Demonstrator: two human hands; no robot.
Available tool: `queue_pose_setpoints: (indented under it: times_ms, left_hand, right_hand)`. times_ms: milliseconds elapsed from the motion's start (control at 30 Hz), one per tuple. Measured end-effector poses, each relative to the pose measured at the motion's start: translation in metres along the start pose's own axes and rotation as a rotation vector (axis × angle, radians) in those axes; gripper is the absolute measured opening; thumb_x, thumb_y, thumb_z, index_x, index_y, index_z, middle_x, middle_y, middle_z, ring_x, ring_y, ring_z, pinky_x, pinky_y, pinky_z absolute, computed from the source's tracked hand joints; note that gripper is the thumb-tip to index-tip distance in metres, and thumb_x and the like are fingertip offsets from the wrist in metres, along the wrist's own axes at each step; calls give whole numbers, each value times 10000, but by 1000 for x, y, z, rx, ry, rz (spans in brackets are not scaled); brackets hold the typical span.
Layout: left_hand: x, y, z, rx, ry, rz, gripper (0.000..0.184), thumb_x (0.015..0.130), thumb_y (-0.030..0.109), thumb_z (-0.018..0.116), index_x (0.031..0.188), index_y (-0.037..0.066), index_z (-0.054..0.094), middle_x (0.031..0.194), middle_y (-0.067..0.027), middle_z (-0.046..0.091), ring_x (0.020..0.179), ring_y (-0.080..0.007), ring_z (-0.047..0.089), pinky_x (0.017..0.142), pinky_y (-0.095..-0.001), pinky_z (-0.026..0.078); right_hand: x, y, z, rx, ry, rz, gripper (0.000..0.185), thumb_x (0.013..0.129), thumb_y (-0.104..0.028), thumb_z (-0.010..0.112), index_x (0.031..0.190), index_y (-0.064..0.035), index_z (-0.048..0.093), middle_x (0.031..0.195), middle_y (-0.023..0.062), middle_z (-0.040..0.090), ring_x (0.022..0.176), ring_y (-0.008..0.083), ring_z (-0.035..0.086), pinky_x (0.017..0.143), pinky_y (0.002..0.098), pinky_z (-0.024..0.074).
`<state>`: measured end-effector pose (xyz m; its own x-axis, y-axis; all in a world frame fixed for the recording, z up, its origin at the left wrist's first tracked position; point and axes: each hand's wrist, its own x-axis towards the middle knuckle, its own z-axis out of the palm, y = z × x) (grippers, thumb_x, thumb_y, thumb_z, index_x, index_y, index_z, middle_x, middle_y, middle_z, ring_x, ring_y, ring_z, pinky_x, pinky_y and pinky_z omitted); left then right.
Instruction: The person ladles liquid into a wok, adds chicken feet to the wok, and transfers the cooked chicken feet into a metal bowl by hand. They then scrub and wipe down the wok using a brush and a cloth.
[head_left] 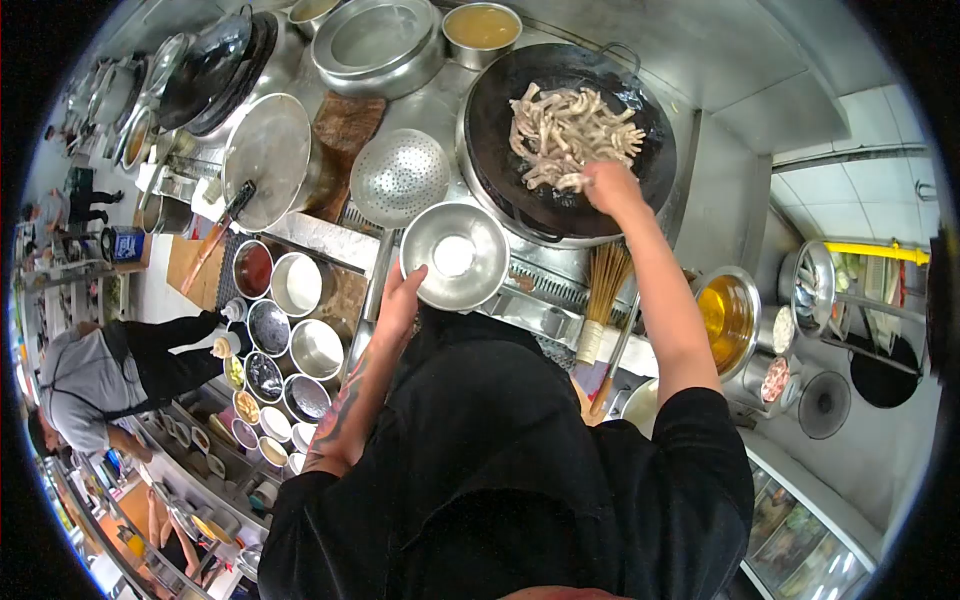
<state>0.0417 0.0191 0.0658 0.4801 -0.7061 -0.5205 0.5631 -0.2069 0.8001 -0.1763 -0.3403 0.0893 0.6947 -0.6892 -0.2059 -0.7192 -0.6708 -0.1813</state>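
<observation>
Left hand (401,300) holding bowl (455,256), right hand (612,188) at chicken feet (570,128); wok (490,125) beneath

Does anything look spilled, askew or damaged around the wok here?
Nothing clearly stands out. The pale food pieces lie inside the wok, where the right hand reaches in, and the left hand holds the metal bowl.

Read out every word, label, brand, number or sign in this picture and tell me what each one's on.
No text can be read with certainty.
Blue box on the far left: pale marks that may be print, too small and blurred to read.
Squeeze bottle by the sauce tubs: no legible label.
Metal bowl in the left hand, and wok: no lettering visible.
</observation>
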Motion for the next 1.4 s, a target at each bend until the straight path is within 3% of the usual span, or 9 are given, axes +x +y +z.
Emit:
queue_pose_setpoints:
  times_ms: [400, 433, 533, 600, 800, 833, 900, 1233, 1400]
  left_hand:
    - [11, 26, 19, -61, 6, 7, 493, 999, 104, 539, 1471, 17, 425, 1337, -131, 602, 1207, -227, 602, 994, -388, 505]
    - [12, 26, 21, -85, -6, 19, 501, 999, 107, 541, 1476, 21, 417, 1329, -135, 606, 1199, -233, 609, 982, -396, 517]
    - [18, 26, 24, -80, -33, 64, 504, 991, 112, 549, 1470, 24, 419, 1325, -142, 607, 1188, -241, 618, 955, -398, 535]
    - [19, 25, 26, -95, -24, 53, 501, 985, 113, 553, 1461, 21, 425, 1331, -144, 602, 1193, -244, 616, 940, -400, 542]
    - [22, 23, 29, -115, -14, 59, 577, 904, 17, 524, 1465, 42, 389, 1351, -170, 568, 1188, -297, 617, 934, -458, 561]
    - [21, 22, 28, -113, -18, 55, 577, 904, 17, 524, 1465, 42, 389, 1351, -170, 568, 1188, -297, 617, 934, -458, 561]
    - [20, 21, 27, -131, -19, 18, 607, 882, -4, 524, 1467, 51, 373, 1340, -168, 563, 1195, -310, 607, 929, -471, 562]
    - [15, 6, 24, -75, -17, 15, 627, 826, -30, 540, 1424, 62, 375, 1312, -164, 553, 1166, -303, 610, 876, -458, 581]
    - [5, 3, 31, -84, -30, -22, 656, 814, -40, 539, 1439, 67, 370, 1307, -163, 564, 1146, -309, 622, 861, -468, 585]
  right_hand:
    - [-15, 39, -61, 1262, 186, -5, 337, 986, -115, 607, 1319, -88, 651, 962, 85, 737, 764, 153, 649, 720, 321, 535]
    - [-3, 50, -19, 404, 296, 121, 316, 995, -92, 590, 1300, -88, 671, 893, 34, 717, 711, 111, 610, 655, 281, 510]
    - [-18, 44, 0, 194, 284, 126, 290, 1008, -88, 579, 1278, -62, 682, 893, 19, 720, 710, 81, 602, 637, 237, 486]
    - [-30, 42, 10, 1107, 308, 211, 303, 1013, -111, 590, 1294, -21, 661, 937, 40, 733, 734, 89, 623, 664, 243, 497]
    - [-56, 6, -65, 1541, 75, -116, 345, 1008, -129, 590, 1339, -45, 640, 967, 43, 737, 818, 108, 660, 734, 253, 530]
    - [-48, 8, -59, 1542, 79, -110, 345, 1008, -129, 590, 1339, -45, 640, 967, 43, 737, 818, 108, 660, 734, 253, 530]
    - [-23, 16, -29, -97, 232, 370, 313, 994, -154, 599, 1284, -75, 685, 959, 48, 745, 836, 126, 676, 753, 271, 540]
    - [-81, -99, -2, 1383, 26, -34, 294, 998, -110, 611, 1255, 23, 663, 953, 81, 740, 815, 116, 672, 706, 272, 550]
    - [-38, -87, 12, 555, 468, -64, 284, 893, -61, 603, 1137, -120, 736, 1062, 166, 717, 926, 343, 692, 802, 416, 547]
